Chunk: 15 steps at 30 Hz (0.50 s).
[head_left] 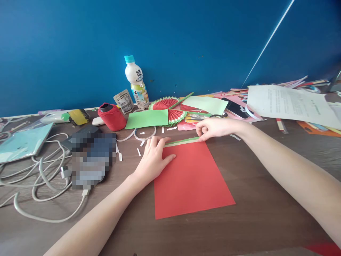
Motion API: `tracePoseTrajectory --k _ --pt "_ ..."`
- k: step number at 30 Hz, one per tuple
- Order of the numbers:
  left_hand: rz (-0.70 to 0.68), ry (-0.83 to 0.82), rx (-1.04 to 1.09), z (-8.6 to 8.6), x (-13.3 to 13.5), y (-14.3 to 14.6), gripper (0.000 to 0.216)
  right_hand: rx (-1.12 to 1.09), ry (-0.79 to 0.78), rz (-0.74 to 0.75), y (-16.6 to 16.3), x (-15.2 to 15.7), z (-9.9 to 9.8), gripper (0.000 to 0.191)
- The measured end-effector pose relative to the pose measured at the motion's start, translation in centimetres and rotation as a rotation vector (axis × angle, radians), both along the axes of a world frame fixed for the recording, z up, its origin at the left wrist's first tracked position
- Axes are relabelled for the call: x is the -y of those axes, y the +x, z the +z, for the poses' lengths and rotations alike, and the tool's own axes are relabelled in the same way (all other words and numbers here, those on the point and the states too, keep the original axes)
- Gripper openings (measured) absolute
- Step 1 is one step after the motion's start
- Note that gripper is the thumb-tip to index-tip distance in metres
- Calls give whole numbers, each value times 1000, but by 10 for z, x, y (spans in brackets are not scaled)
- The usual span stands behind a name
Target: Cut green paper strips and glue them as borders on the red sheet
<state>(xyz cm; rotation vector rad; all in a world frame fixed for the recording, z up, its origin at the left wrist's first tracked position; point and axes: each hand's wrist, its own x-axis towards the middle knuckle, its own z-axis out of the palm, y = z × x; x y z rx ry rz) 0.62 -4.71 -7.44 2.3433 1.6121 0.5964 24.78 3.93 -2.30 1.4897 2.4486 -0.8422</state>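
A sheet of red paper (190,181) lies on the table, with a narrow green and pale strip (183,141) along its far edge. My left hand (154,156) rests on the far left corner of the sheet, thumb and fingers apart, pressing it down. At the far right corner, my right hand (215,128) pinches the paper's edge where the strip ends. Just beyond my hands are a red and green pleated paper fan (160,104) and a green paper rectangle (147,119).
A bottle (136,81) stands near the blue wall, beside a red roll (112,117). White cables (39,174) coil at left, near a pixelated phone (94,161). Paper scraps (139,152) lie about. Printed sheets (287,103) and scissors (221,115) are at the back right.
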Motion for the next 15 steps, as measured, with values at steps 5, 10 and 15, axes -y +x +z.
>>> tracePoseTrajectory --k 5,10,15 --pt "24 -29 194 4 -6 -5 29 -153 3 38 -2 2 3 21" --pt "106 -91 313 10 -15 -11 25 -289 -41 -28 -3 4 4 18" --pt "176 137 351 7 -18 -16 29 -442 119 -115 -2 -5 -8 13"
